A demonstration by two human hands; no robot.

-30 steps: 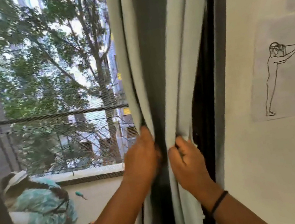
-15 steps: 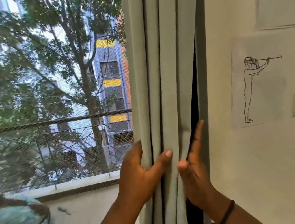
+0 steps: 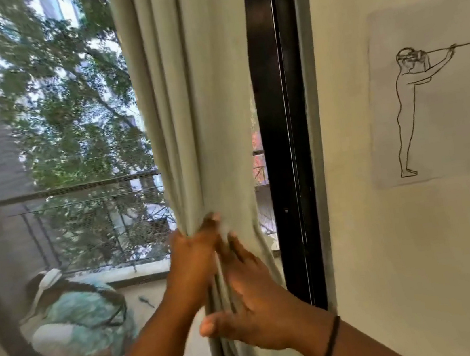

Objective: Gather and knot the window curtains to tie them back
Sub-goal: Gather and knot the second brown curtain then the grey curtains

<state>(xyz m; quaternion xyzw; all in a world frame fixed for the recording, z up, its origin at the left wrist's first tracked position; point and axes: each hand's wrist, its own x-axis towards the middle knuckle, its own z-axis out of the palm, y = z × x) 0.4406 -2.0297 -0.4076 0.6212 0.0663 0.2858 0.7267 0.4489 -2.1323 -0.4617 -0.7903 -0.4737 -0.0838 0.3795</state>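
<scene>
Curtain: a pale grey-green curtain [image 3: 195, 99] is being shown hanging in long vertical folds between the window glass and the black window frame [image 3: 286, 140]; the cloth looks plain, matte and fairly thick, with no pattern.
Gather: the folds are being drawn together into a narrow bunch at the height of the hands, and are being left looser and wider above; below the hands the cloth is being seen as a tight column of pleats running off the lower edge.
Left hand: the left hand [image 3: 191, 259] is being kept closed around the bunched folds from the window side, the fingers wrapped behind the cloth and the thumb laid across its front.
Right hand: the right hand [image 3: 254, 304] is being held flat against the front of the curtain just below and beside the left hand, fingers straight and spread, thumb stretched out toward the left; nothing is being gripped by it. A dark band [image 3: 331, 342] is being worn on its wrist.
Wall: a line drawing of a standing figure [image 3: 417, 110] is being displayed on a sheet fixed to the cream wall, right of the frame.
Outside: a railing [image 3: 78, 189] and green trees [image 3: 67, 110] are being seen through the glass, with another person [image 3: 75, 315] crouched low on the balcony.
</scene>
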